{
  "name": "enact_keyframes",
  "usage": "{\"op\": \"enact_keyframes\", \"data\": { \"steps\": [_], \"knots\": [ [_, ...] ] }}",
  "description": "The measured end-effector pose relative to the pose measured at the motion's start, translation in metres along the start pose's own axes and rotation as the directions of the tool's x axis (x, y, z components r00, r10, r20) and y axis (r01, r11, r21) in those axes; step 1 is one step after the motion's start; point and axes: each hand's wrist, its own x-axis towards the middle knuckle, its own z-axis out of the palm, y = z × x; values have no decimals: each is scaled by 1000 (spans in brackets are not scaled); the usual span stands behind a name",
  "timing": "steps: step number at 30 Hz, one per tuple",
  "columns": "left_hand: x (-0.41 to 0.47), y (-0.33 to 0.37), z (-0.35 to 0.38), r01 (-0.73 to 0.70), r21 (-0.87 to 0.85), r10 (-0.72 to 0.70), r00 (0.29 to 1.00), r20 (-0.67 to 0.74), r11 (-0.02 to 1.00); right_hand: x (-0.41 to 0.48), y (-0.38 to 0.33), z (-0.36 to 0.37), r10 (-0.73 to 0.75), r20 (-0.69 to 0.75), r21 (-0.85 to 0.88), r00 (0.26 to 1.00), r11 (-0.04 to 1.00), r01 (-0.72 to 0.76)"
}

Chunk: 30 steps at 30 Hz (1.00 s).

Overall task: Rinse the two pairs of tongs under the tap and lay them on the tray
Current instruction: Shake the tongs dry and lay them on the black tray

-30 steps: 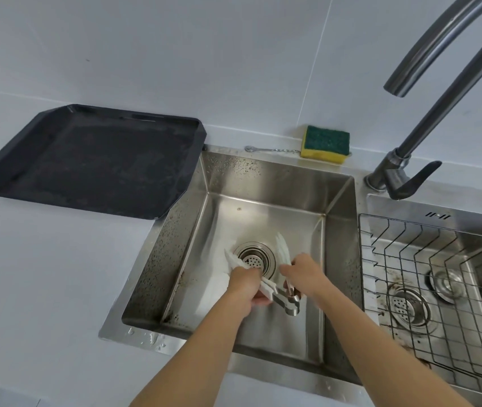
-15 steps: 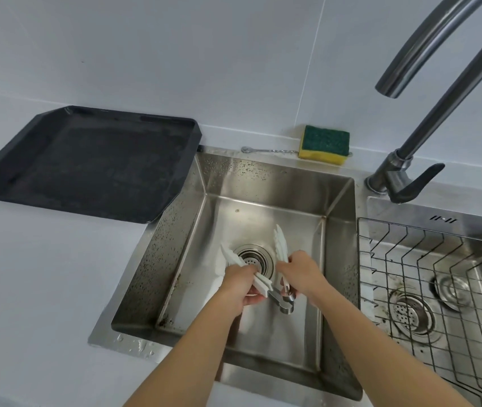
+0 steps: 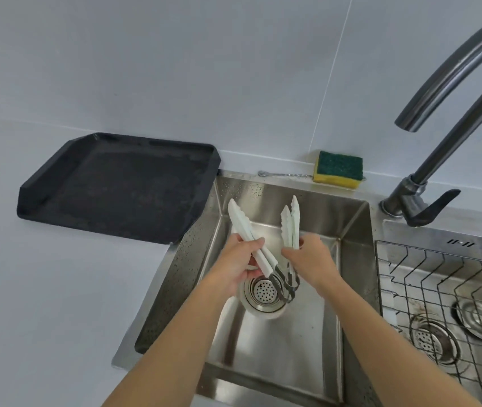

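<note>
Our left hand (image 3: 238, 261) curls its fingers around the left tongs (image 3: 242, 227). Our right hand (image 3: 310, 259) pinches the right tongs (image 3: 292, 221). Both are above the sink (image 3: 192, 259).

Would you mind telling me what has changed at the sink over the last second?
The left hand has lifted the left pair of tongs, and the right hand the right pair, up off the sink floor and clear of the drain, keeping their grips throughout. The tray, sponge and tap stayed put.
</note>
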Motion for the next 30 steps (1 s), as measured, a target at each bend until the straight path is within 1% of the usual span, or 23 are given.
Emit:
{"op": "enact_keyframes", "data": {
  "steps": [3,6,9,13,17,21,25,30],
  "knots": [
    [2,26,-20,-74,64,72,996,45,995,-1,-26,8,-11,-94,23,995,1000,13],
    [2,51,-45,-124,86,116,989,89,989,-2,-55,22,-20,-164,70,986,997,32],
    [3,76,-82,-134,89,121,984,132,987,-3,-88,47,-44,-220,87,975,994,65],
    [11,105,-131,-131,92,116,982,151,987,3,-133,80,-53,-269,94,962,992,81],
    [23,128,-162,-152,133,132,980,146,979,13,-166,105,-41,-279,104,959,992,73],
    [40,147,-188,-171,198,150,982,118,965,34,-192,126,-52,-257,88,965,993,77],
    [59,155,-209,-153,232,145,988,48,961,54,-207,148,-62,-234,49,970,996,76],
    [83,147,-223,-123,251,127,992,1,960,73,-208,173,-45,-216,-25,975,999,41]
  ]
}}
